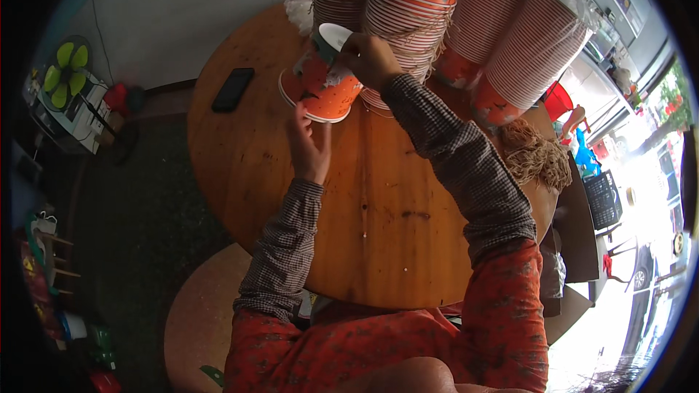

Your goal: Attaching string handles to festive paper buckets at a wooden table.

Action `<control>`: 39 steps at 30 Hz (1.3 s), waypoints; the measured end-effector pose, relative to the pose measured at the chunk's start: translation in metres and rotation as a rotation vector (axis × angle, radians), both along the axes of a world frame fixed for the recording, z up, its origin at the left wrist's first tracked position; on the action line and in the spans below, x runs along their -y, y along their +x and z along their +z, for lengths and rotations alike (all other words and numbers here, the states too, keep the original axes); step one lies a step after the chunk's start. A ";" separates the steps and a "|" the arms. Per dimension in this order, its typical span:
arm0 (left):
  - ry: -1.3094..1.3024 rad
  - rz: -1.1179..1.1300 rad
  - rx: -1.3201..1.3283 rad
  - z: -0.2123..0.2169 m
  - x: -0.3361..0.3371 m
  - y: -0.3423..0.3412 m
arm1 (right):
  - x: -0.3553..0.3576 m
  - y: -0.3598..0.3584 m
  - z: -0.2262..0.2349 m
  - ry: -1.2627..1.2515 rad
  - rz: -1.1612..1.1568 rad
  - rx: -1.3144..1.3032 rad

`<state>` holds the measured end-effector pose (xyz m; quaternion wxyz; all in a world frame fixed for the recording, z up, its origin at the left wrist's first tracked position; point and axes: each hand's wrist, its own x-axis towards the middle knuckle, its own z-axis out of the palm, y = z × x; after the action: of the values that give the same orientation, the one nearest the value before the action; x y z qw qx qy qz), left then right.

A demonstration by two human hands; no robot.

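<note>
two hands are at work over a round wooden table (378, 233), the sleeves coming up from the lower edge. nearest, the left hand (309, 147) hovers just in front of a short stack of orange paper cups (324, 91) that sits rim-down on the wood; its fingers are spread apart and hold nothing, the fingertips close to the stack's lower rim, though i cannot tell whether they touch it. beyond it the right hand (371, 58) is clamped on the top of that same stack, fingers curled over the uppermost cup, whose white inside shows tilted toward the camera. the step in hand looks like lifting or seating one cup on the short stack (which of the two i cannot tell). the next move seems to call for the left hand to steady the base so the stack does not slide while the right works the top cup. farther off, long rows of nested cups (510, 36) lean across the table's back edge, a heap of straw-coloured twine (539, 156) lies to the right, and a dark phone (233, 89) rests to the left
</note>
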<state>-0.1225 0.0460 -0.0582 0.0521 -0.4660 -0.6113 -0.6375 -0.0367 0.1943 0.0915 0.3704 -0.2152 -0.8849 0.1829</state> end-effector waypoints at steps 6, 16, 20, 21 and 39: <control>0.156 -0.390 0.802 0.002 0.011 -0.017 | 0.021 0.029 -0.003 -0.261 -0.018 -0.156; 0.273 -0.657 1.061 -0.014 0.001 -0.034 | 0.093 0.090 -0.101 -0.573 -0.134 -0.530; 0.177 -0.635 1.101 -0.020 0.005 -0.020 | 0.121 0.120 -0.133 -0.429 -0.220 -0.371; 0.102 -0.665 1.110 -0.019 0.009 -0.016 | 0.122 0.127 -0.136 -0.430 -0.222 -0.378; -0.035 -0.862 0.955 -0.013 0.007 -0.027 | 0.100 0.186 -0.114 -0.086 -0.132 -0.358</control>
<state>-0.1491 0.0390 -0.0711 -0.4946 -0.3354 -0.3354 -0.7283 0.1493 0.0946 -0.0227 0.5237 -0.2524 -0.7802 0.2310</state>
